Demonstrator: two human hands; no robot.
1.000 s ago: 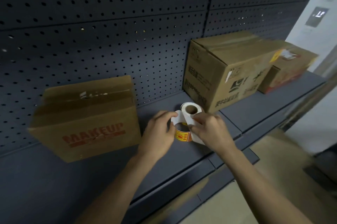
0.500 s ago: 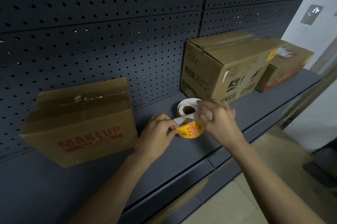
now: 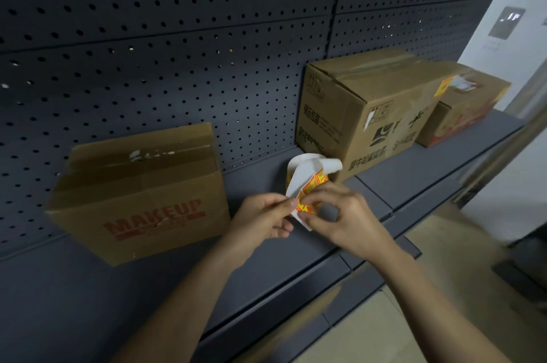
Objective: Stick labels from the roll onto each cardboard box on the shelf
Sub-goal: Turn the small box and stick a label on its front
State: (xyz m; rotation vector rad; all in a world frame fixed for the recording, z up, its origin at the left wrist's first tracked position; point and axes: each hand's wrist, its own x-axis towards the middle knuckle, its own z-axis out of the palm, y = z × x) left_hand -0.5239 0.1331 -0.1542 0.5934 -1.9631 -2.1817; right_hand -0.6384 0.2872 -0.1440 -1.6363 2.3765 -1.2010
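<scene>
The label roll (image 3: pixel 307 176) is white-backed with yellow and red labels and is held over the shelf (image 3: pixel 266 262) between the boxes. My left hand (image 3: pixel 263 219) pinches the loose white strip at its lower end. My right hand (image 3: pixel 343 217) pinches a yellow-red label (image 3: pixel 306 203) at that same spot. A cardboard box marked MAKEUP (image 3: pixel 142 194) stands to the left. A larger printed cardboard box (image 3: pixel 370 114) stands just behind the roll, and a third box (image 3: pixel 464 102) with a yellow label on its top corner sits to its right.
A dark pegboard wall (image 3: pixel 207 52) backs the shelf. The shelf's front edge runs diagonally below my forearms, with beige floor (image 3: pixel 429 318) to the lower right. A white panel (image 3: pixel 512 25) stands at the far right end.
The roll has been lifted and turned, and a longer strip of backing hangs from it. Both hands have come together lower down on the strip's end, fingers on a label.
</scene>
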